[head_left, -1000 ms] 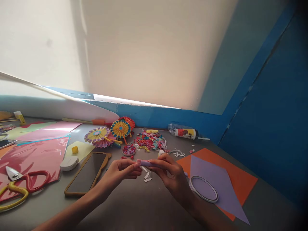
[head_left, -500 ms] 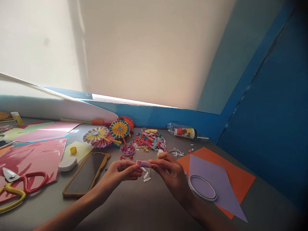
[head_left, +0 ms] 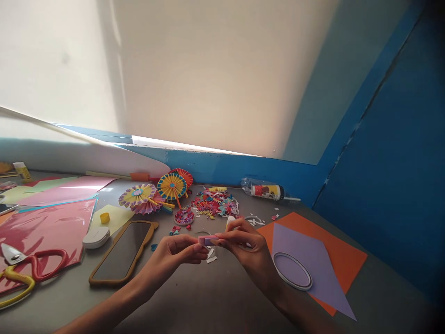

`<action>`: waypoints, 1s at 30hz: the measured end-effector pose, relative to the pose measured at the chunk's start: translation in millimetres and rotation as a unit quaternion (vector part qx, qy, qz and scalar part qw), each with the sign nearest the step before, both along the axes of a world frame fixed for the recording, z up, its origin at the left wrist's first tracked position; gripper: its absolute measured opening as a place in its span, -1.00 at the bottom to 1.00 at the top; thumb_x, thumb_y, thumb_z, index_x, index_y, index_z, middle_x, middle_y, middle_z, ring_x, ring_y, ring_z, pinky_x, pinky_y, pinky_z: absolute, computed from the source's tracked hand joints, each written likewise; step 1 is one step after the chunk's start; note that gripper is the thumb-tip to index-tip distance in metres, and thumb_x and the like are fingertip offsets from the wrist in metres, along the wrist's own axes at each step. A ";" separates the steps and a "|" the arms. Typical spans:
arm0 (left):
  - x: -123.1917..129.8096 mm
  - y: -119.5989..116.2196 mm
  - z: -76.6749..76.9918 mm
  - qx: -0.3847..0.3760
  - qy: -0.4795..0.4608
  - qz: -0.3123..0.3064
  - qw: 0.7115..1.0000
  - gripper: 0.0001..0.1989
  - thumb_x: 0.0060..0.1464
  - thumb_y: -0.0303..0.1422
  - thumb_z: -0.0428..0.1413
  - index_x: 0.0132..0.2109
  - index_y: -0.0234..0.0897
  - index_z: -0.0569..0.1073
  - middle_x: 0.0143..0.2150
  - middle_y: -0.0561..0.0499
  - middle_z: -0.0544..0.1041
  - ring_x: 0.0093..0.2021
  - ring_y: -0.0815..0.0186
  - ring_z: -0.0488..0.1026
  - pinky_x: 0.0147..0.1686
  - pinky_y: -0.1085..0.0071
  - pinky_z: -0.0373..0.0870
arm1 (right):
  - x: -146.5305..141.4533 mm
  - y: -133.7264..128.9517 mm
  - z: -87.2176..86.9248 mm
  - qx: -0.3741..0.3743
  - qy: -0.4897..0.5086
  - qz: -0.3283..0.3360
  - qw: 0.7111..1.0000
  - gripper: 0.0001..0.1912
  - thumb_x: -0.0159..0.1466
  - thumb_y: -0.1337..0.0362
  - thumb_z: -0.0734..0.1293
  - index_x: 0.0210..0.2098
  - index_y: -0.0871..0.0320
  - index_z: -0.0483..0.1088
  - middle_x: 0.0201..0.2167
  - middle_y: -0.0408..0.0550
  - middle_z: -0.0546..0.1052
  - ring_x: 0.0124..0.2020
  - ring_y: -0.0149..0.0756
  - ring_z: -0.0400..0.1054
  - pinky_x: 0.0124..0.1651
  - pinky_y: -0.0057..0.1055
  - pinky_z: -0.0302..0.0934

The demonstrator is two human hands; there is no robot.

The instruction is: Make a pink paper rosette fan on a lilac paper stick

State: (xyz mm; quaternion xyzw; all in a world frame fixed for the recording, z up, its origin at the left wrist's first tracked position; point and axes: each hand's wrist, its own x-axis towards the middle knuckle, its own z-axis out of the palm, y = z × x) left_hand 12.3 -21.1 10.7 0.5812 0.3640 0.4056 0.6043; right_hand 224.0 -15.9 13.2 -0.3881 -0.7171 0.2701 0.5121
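Between my two hands is a small folded strip of pink and purple paper (head_left: 207,240), held above the table. My left hand (head_left: 182,250) pinches its left end between thumb and fingers. At the other end, the fingertips of my right hand (head_left: 245,243) are closed on it. Just behind my right hand a white-capped glue stick (head_left: 230,221) shows in part. White paper scraps (head_left: 211,256) lie on the table beneath the strip. Farther back are a small ring filled with paper bits (head_left: 184,216) and a heap of coloured scraps (head_left: 215,202).
Left are scissors (head_left: 31,266), a phone (head_left: 121,253), a white case (head_left: 96,237) and a yellow cap (head_left: 104,217). Pleated paper fans (head_left: 172,186) stand behind. At right, a tape roll (head_left: 293,271) rests on purple paper (head_left: 313,246) over orange paper (head_left: 351,257). A wrapped bottle (head_left: 266,191) lies near the wall.
Both hands have dropped very slightly, still holding the folded strip, which has turned a little so its purple side shows less broadly. The rest of the table is unchanged.
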 end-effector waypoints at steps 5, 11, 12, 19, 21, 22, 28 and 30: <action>0.2 -4.8 6.1 0.071 0.041 0.013 0.997 -0.73 0.10 -0.19 0.15 -0.20 -0.32 0.57 -0.29 -0.07 0.60 -0.21 0.19 0.52 -0.18 0.41 0.43 | 3.2 1.0 6.3 -0.042 -0.029 -0.021 0.998 -0.66 0.18 0.14 0.41 -0.04 -0.07 0.45 -0.20 -0.11 0.45 -0.35 -0.34 0.30 -0.29 -0.42 0.26; -4.2 -3.3 9.8 0.179 0.133 0.048 0.974 -0.77 0.13 -0.21 0.12 -0.23 -0.23 0.59 -0.31 -0.02 0.62 -0.25 0.19 0.53 -0.25 0.47 0.41 | 6.5 1.0 13.7 -0.025 -0.081 0.046 0.995 -0.87 0.24 0.16 0.35 -0.27 0.06 0.47 -0.26 -0.09 0.45 -0.20 -0.25 0.35 -0.16 -0.38 0.26; -5.1 -2.1 9.2 0.208 0.154 0.058 0.964 -0.78 0.13 -0.22 0.12 -0.24 -0.22 0.60 -0.32 -0.01 0.62 -0.27 0.20 0.53 -0.26 0.47 0.40 | 6.7 0.9 13.9 -0.007 -0.086 0.041 0.995 -0.88 0.24 0.17 0.36 -0.30 0.07 0.45 -0.26 -0.08 0.43 -0.19 -0.25 0.34 -0.15 -0.37 0.25; -6.2 3.4 5.0 0.196 0.135 0.083 0.968 -0.78 0.10 -0.21 0.15 -0.19 -0.19 0.61 -0.32 0.01 0.61 -0.27 0.21 0.50 -0.23 0.44 0.40 | 6.8 -0.2 6.4 0.122 -0.141 0.007 0.982 -0.93 0.25 0.26 0.36 -0.31 0.08 0.36 -0.31 -0.10 0.44 -0.22 -0.25 0.31 -0.06 -0.29 0.14; -4.6 3.3 7.7 0.124 0.083 0.040 0.988 -0.75 0.10 -0.19 0.15 -0.17 -0.22 0.60 -0.29 -0.01 0.60 -0.20 0.19 0.49 -0.18 0.42 0.42 | 6.0 -1.3 4.5 0.167 -0.155 -0.007 0.974 -0.94 0.27 0.29 0.35 -0.30 0.08 0.36 -0.33 -0.10 0.45 -0.22 -0.24 0.30 -0.07 -0.28 0.13; -3.9 3.4 9.1 0.086 0.058 0.020 0.994 -0.73 0.10 -0.19 0.15 -0.15 -0.24 0.59 -0.25 -0.03 0.60 -0.16 0.18 0.49 -0.13 0.40 0.42 | 5.5 -1.9 4.1 0.189 -0.161 -0.013 0.969 -0.95 0.27 0.30 0.35 -0.29 0.08 0.35 -0.33 -0.09 0.45 -0.22 -0.24 0.30 -0.07 -0.28 0.12; -4.6 8.0 3.4 -0.082 -0.085 -0.053 0.992 -0.71 0.06 -0.31 0.23 -0.06 -0.29 0.54 -0.04 -0.09 0.56 0.03 0.19 0.44 0.11 0.34 0.31 | 3.6 -1.9 5.9 0.280 -0.175 -0.024 0.944 -0.91 0.26 0.40 0.34 -0.28 0.13 0.33 -0.38 -0.13 0.44 -0.32 -0.32 0.30 -0.10 -0.26 0.08; -5.1 8.7 -1.1 -0.098 -0.125 -0.065 0.985 -0.69 0.08 -0.37 0.21 0.00 -0.29 0.50 0.01 -0.11 0.53 0.06 0.20 0.43 0.14 0.33 0.28 | 3.9 0.2 6.2 0.292 -0.189 -0.034 0.937 -0.90 0.26 0.42 0.34 -0.28 0.14 0.32 -0.38 -0.12 0.44 -0.32 -0.33 0.30 -0.10 -0.25 0.08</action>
